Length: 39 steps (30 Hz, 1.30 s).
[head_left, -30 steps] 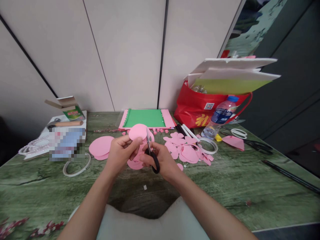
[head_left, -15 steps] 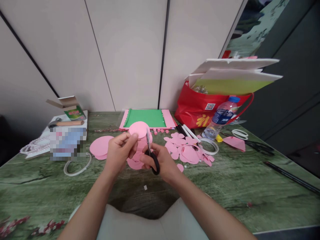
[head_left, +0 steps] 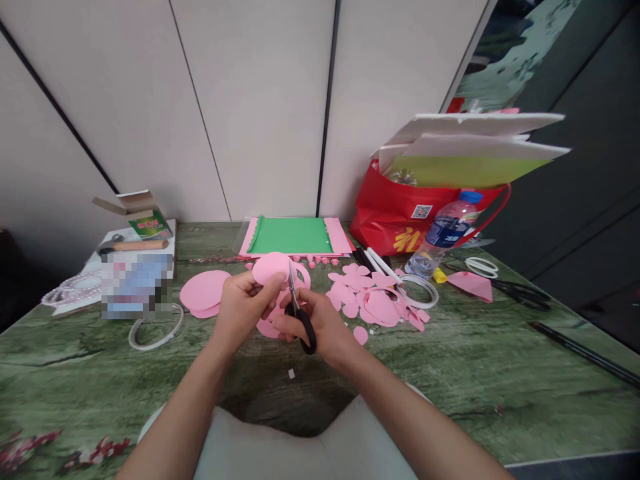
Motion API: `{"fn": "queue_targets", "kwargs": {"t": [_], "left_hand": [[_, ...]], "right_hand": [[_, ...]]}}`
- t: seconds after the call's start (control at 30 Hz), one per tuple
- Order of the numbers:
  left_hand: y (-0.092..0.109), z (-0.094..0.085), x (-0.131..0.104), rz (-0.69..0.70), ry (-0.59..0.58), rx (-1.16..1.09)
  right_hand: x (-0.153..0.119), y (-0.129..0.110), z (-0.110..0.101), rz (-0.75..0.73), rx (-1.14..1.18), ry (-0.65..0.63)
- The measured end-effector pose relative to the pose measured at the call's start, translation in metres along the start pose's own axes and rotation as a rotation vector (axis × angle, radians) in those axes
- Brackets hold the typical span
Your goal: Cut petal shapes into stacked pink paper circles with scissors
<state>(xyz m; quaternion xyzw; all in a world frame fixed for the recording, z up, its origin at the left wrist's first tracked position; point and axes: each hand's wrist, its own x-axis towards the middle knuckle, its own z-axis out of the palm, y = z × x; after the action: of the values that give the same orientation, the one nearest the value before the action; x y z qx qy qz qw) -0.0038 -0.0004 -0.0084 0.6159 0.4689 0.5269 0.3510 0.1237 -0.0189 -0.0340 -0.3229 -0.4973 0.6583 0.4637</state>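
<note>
Holds pink disc (head_left: 270,268) pinched in left hand (head_left: 243,307) over middle of table (head_left: 90,373), scissors (head_left: 309,331) gripped in right hand (head_left: 327,327) by disc's right edge. Looks light, bendy, easily creased; best pinched gently at near rim.

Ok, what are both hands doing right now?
Left hand: closed, pinching a pink paper circle.
Right hand: closed on the black-handled scissors.
</note>
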Motion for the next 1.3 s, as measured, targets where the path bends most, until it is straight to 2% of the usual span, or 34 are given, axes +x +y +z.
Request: {"fn": "queue_targets", "kwargs": {"t": [0.2, 0.43, 0.7, 1.3], "left_hand": [[0.0005, -0.0027, -0.0001, 0.005, -0.062, 0.039], [-0.0006, -0.0014, 0.0008, -0.002, -0.093, -0.050], [0.0047, -0.0015, 0.0008, -0.007, -0.083, -0.083], [0.0001, -0.0031, 0.0024, -0.012, -0.030, -0.186]], "right_hand": [[0.0006, -0.0090, -0.0011, -0.028, -0.004, 0.013], [0.0022, -0.0042, -0.0059, -0.066, -0.065, 0.010], [0.0019, -0.0072, -0.0053, -0.040, -0.074, 0.007], [0.0018, -0.0046, -0.0026, 0.009, 0.008, 0.048]]}}
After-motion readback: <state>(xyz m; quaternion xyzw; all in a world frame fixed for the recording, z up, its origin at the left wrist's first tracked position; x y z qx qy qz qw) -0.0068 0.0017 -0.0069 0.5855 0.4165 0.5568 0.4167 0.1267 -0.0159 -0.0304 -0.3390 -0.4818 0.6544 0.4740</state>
